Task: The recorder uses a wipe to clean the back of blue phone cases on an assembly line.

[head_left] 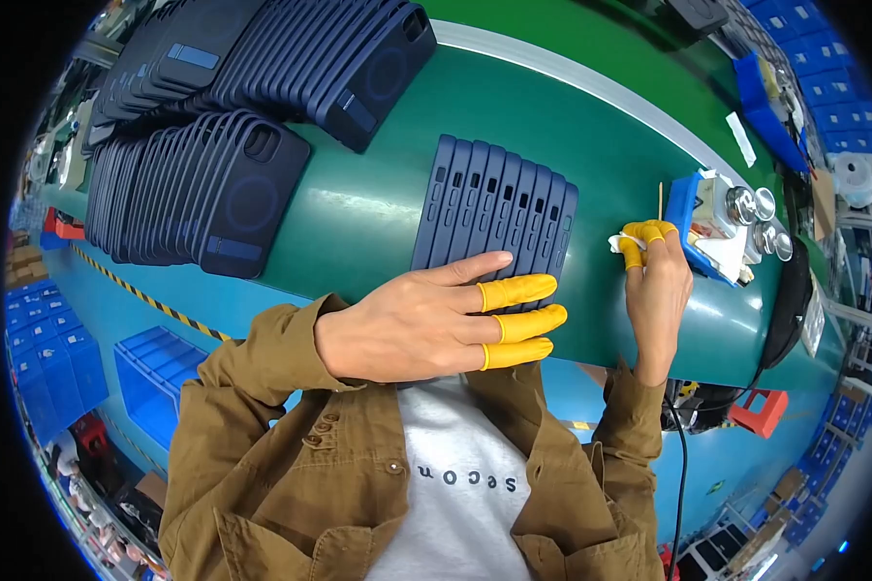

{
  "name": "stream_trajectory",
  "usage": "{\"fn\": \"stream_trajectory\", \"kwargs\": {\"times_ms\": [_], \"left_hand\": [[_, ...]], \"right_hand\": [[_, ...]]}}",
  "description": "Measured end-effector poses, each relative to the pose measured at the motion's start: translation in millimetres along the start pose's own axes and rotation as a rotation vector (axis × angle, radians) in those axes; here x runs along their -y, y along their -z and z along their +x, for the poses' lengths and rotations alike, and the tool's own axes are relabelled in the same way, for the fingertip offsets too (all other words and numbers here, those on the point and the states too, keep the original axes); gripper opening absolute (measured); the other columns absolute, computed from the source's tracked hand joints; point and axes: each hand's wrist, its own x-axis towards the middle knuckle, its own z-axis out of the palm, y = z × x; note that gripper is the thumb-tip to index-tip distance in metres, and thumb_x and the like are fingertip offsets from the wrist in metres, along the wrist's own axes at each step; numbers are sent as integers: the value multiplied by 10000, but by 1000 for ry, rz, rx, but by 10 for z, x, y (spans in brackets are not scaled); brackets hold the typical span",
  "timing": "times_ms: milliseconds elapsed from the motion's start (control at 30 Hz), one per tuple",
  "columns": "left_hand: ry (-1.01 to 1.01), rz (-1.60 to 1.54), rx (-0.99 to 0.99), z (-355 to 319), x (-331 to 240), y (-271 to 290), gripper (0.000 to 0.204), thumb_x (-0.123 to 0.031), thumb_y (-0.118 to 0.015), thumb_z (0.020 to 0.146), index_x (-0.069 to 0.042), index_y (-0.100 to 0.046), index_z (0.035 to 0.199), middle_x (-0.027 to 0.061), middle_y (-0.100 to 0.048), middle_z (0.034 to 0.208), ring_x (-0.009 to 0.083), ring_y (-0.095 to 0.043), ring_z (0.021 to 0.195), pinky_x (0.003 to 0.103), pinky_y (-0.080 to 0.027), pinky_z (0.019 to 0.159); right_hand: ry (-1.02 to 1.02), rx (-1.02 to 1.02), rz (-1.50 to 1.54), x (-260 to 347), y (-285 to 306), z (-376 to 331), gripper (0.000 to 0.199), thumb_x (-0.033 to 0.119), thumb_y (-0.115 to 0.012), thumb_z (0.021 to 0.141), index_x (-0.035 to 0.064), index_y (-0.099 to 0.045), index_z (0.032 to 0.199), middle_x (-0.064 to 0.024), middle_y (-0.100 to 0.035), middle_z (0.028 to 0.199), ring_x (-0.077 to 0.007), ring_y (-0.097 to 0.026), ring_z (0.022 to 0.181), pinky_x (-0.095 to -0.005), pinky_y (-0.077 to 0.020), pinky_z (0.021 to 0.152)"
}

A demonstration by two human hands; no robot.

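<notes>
A row of dark blue phone cases (489,198) stands on edge on the green tabletop in front of me, their side cutouts facing up. My left hand (412,324) lies over the near end of this row with its fingers stretched out and a little apart; yellow finger cots cover three of them. Part of the near end is hidden under the hand. To the right of the cases, my right hand (661,286) is closed in a pinch on a small white wipe (617,243). Its pinching fingers also wear yellow cots, and it is apart from the cases.
More dark phone cases (252,194) stand in long rows at the left and far left. A blue tray (683,208) with metal-topped containers (741,205) and white papers sits right beside my right hand. A black cable (685,455) hangs off the table's near right edge.
</notes>
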Motion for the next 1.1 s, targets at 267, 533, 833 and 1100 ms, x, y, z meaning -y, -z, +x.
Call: {"fn": "stream_trajectory", "kwargs": {"times_ms": [267, 533, 833, 1100], "left_hand": [[-11, -11, -71, -19, 7, -28, 411, -144, -602, 853, -213, -686, 1249, -41, -610, 1385, 198, -507, 1378, 417, -314, 1220], [1, -23, -70, -32, 15, -43, 417, -135, -615, 836, -214, -694, 1238, -51, -622, 1369, 199, -523, 1364, 417, -342, 1207], [11, -33, -94, -21, 5, -39, 410, -149, -629, 836, -224, -699, 1233, -51, -621, 1375, 191, -526, 1359, 404, -366, 1196], [2, -5, -94, -32, 10, -62, 409, -166, -622, 848, -228, -692, 1246, -57, -606, 1392, 185, -504, 1376, 405, -365, 1198]], "right_hand": [[125, -76, 0, -44, -12, -66, 219, 23, -716, 829, -15, -687, 1043, -156, -635, 1012, -348, -630, 864, -434, -504, 678], [494, -265, 502, 835, 182, 299, 227, 24, -780, 758, 16, -690, 966, -131, -651, 960, -310, -591, 829, -398, -488, 664], [3, -154, 697, 484, 90, 1023, 190, 97, -770, 852, 3, -753, 1016, -87, -719, 821, -108, -609, 686, -250, -475, 624], [314, -105, 819, 954, 192, 651, 187, 73, -797, 818, 28, -751, 993, -29, -669, 823, -114, -542, 660, -271, -447, 593]]}}
